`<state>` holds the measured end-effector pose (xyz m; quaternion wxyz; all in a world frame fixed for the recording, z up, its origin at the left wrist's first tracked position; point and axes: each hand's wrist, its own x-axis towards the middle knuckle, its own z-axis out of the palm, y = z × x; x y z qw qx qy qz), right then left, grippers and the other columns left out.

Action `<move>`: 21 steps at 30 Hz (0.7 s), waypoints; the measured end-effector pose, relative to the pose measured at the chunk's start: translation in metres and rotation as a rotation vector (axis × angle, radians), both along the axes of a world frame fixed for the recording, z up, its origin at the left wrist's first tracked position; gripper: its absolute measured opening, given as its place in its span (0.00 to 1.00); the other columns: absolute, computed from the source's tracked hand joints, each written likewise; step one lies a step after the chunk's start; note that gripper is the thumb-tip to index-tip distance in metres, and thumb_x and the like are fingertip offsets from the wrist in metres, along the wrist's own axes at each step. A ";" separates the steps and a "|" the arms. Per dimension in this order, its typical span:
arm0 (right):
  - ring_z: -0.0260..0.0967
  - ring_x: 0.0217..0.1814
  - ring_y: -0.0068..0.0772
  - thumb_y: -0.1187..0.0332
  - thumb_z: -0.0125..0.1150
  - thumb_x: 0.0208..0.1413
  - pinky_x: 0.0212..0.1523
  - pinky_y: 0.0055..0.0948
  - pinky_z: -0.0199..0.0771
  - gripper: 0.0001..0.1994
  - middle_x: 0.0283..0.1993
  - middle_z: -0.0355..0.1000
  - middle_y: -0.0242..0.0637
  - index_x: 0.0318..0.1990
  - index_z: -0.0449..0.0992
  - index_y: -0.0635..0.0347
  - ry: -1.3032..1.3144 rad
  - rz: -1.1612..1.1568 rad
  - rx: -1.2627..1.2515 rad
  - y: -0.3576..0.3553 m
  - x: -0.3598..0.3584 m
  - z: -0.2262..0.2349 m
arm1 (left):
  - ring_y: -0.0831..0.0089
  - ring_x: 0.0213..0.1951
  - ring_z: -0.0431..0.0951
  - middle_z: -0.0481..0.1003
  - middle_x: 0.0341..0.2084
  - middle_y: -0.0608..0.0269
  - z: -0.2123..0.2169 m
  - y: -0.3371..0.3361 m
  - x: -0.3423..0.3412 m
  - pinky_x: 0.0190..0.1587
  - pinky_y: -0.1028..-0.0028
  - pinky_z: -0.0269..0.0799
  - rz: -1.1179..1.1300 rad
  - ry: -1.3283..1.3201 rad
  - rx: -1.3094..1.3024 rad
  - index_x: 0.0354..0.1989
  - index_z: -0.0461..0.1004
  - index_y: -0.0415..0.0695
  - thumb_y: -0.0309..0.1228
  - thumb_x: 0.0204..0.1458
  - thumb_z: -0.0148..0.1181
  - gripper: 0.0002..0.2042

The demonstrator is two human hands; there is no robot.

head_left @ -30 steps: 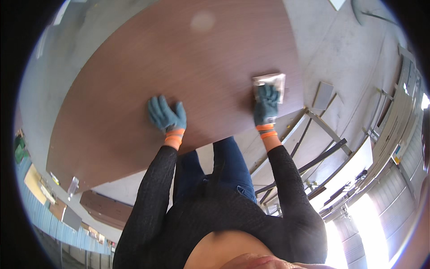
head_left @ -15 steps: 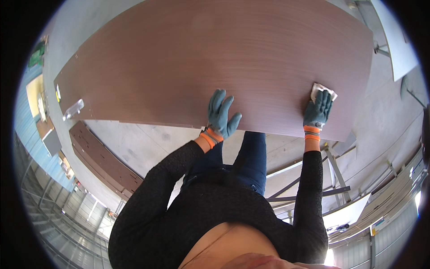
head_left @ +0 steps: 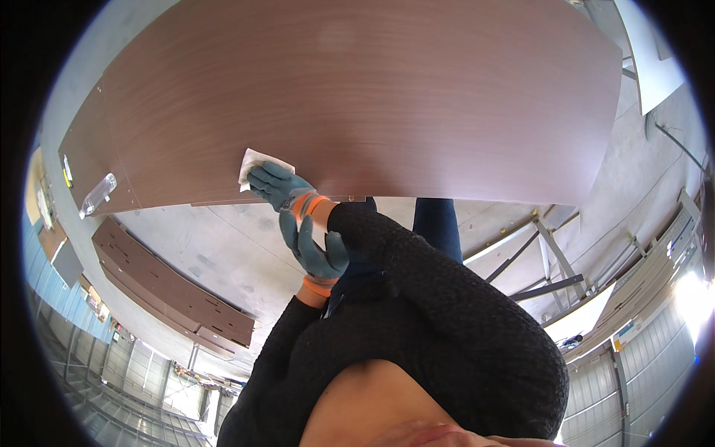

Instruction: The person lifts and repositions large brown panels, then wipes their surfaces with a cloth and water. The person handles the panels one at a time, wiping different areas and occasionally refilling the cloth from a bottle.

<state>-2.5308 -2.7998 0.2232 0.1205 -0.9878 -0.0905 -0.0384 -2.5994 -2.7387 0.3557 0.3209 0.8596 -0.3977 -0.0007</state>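
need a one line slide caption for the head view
Right gloved hand presses a white cloth on a brown panel; left gloved hand hangs below its edge.

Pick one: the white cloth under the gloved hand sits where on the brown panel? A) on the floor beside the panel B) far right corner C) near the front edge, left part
C: the right hand presses the white cloth onto the brown panel just inside its near edge, left of centre.

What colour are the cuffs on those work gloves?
Orange cuffs on blue-green gloves, clearest in the head view.
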 end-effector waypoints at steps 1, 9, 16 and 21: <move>0.56 0.81 0.42 0.66 0.61 0.60 0.85 0.47 0.44 0.28 0.79 0.60 0.31 0.70 0.72 0.51 0.017 0.005 -0.024 -0.003 -0.001 0.008 | 0.37 0.70 0.64 0.61 0.69 0.30 -0.002 0.003 0.001 0.72 0.46 0.61 0.009 0.014 0.017 0.65 0.67 0.31 0.37 0.62 0.60 0.28; 0.39 0.87 0.49 0.64 0.49 0.67 0.86 0.53 0.31 0.34 0.85 0.44 0.44 0.80 0.52 0.53 0.238 -0.601 -0.047 -0.204 -0.142 0.008 | 0.36 0.70 0.63 0.61 0.69 0.31 -0.021 -0.031 -0.014 0.71 0.48 0.61 -0.072 0.080 0.076 0.64 0.68 0.30 0.32 0.63 0.61 0.25; 0.75 0.53 0.45 0.64 0.60 0.56 0.52 0.45 0.73 0.13 0.46 0.78 0.44 0.46 0.80 0.58 0.019 -1.513 -0.371 -0.488 -0.533 -0.027 | 0.39 0.68 0.66 0.66 0.67 0.41 -0.037 -0.068 -0.082 0.69 0.50 0.64 -0.235 0.157 0.120 0.63 0.72 0.38 0.35 0.58 0.67 0.26; 0.79 0.41 0.33 0.50 0.61 0.67 0.42 0.31 0.77 0.21 0.41 0.82 0.34 0.50 0.84 0.58 0.008 -2.165 0.094 -0.530 -0.686 -0.042 | 0.40 0.69 0.66 0.65 0.68 0.41 -0.033 -0.087 -0.130 0.70 0.48 0.63 -0.295 0.254 0.110 0.63 0.72 0.38 0.35 0.57 0.68 0.26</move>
